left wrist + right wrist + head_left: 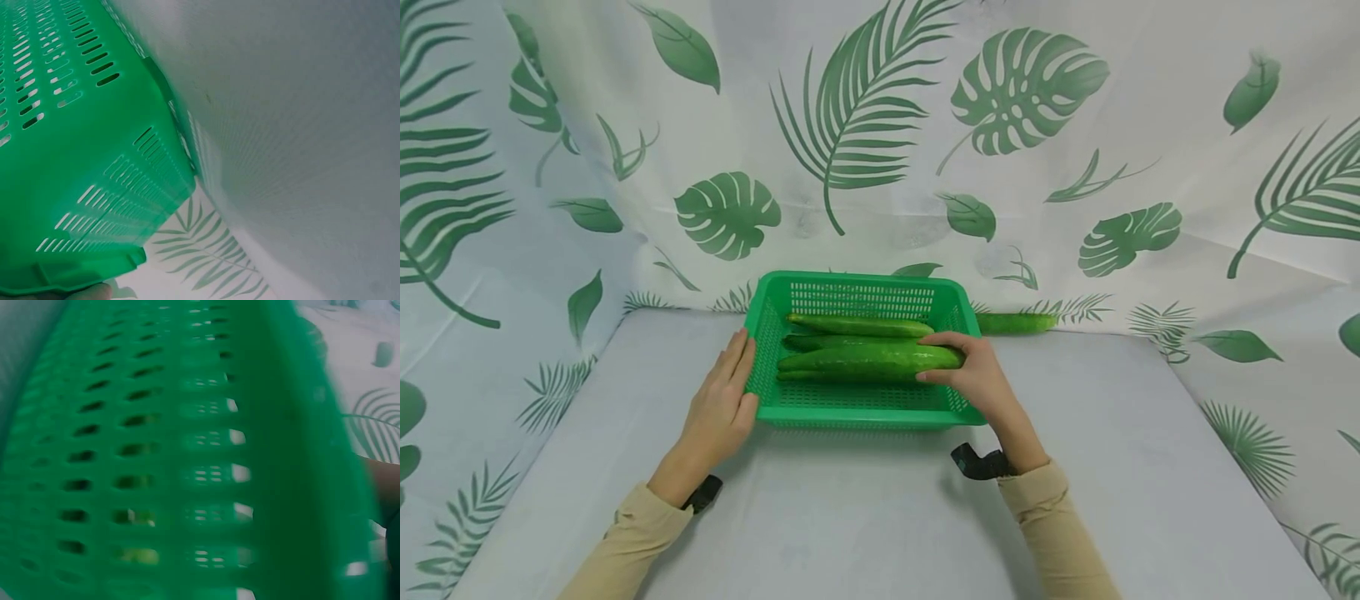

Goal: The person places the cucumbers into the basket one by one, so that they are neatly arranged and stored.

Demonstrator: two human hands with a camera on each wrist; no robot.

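Several long green cucumbers lie side by side in a green plastic basket (865,416) in the head view. My right hand (977,371) reaches over the basket's right end and grips the right end of the thick front cucumber (857,360), thumb on the near side and fingers on the far side. Behind it lies a slimmer cucumber (857,325). My left hand (721,408) rests with straight fingers against the basket's left side. In the left wrist view, fingertips (90,292) touch the basket's rim. Blurred slotted basket wall (187,456) fills most of the right wrist view.
Another cucumber (1017,323) lies on the white table (865,517) behind the basket's right side, against the back. A leaf-patterned cloth (880,217) hangs behind and at both sides of the table. Each wrist carries a black camera mount (979,462).
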